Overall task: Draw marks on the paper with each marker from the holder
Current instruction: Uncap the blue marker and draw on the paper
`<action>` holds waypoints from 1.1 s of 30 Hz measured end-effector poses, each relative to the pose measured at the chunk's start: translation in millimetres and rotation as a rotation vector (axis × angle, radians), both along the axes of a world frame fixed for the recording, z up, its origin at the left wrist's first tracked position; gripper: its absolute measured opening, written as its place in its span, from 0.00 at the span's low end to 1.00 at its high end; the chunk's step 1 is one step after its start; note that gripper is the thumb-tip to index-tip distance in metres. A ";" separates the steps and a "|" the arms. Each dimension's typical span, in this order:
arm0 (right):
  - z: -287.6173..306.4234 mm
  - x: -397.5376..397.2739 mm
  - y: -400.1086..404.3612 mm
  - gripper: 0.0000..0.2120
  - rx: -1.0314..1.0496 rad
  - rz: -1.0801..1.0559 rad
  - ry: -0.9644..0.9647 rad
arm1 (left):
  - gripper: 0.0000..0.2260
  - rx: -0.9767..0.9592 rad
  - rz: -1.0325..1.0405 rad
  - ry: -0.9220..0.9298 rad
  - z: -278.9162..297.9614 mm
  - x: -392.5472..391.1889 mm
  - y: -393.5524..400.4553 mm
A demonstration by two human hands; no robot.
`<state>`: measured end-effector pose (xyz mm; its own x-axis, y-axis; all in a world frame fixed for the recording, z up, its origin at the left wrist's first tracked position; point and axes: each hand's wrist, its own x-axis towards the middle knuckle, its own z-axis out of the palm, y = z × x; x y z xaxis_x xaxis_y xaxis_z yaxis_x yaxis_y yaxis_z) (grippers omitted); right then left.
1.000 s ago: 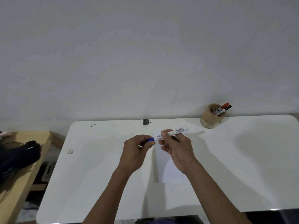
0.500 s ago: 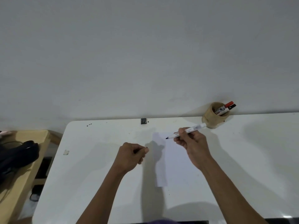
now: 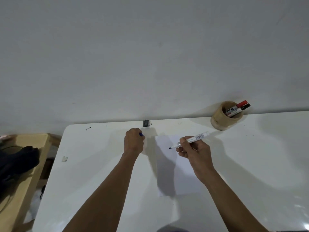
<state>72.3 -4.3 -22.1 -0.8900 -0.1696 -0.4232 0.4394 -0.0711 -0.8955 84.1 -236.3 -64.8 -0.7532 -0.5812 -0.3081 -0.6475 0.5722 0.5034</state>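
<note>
A white sheet of paper point(image 3: 181, 173) lies on the white table point(image 3: 250, 164) in front of me. My right hand point(image 3: 194, 152) grips an uncapped white-bodied marker point(image 3: 198, 137), its dark tip pointing left just over the paper's upper part. My left hand point(image 3: 133, 142) is closed left of the paper, a blue cap point(image 3: 141, 134) peeking out of the fist. A round wooden holder point(image 3: 222, 119) stands at the back right with a red-capped marker point(image 3: 241, 103) and a black-capped marker point(image 3: 245, 107) leaning in it.
A small dark square object point(image 3: 146, 123) sits at the table's back edge by the wall. A wooden side table point(image 3: 25, 181) at the left carries a black bag point(image 3: 16, 162). A small tape scrap point(image 3: 64, 159) sticks near the left edge.
The cap came off the marker. My left hand carried the blue cap away to the left, and my right hand turned the marker tip down toward the paper.
</note>
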 end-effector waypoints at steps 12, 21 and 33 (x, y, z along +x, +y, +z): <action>-1.5 -8.9 2.6 0.10 -0.025 -0.038 0.011 | 0.19 -0.109 -0.021 0.312 1.1 67.8 43.5; -20.1 -17.8 -8.7 0.05 0.012 0.048 0.069 | 0.22 -0.352 -0.382 0.093 -37.7 82.4 67.9; -62.0 -49.4 -59.1 0.08 0.248 0.288 0.290 | 0.26 -0.362 -0.392 0.048 -50.9 83.0 64.5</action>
<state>22.9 -63.5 -84.1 -0.9088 -0.3523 -0.2237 0.1395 0.2488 -0.9585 167.1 -171.8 -115.7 -0.9434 -0.3161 -0.1001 -0.3314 0.9090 0.2528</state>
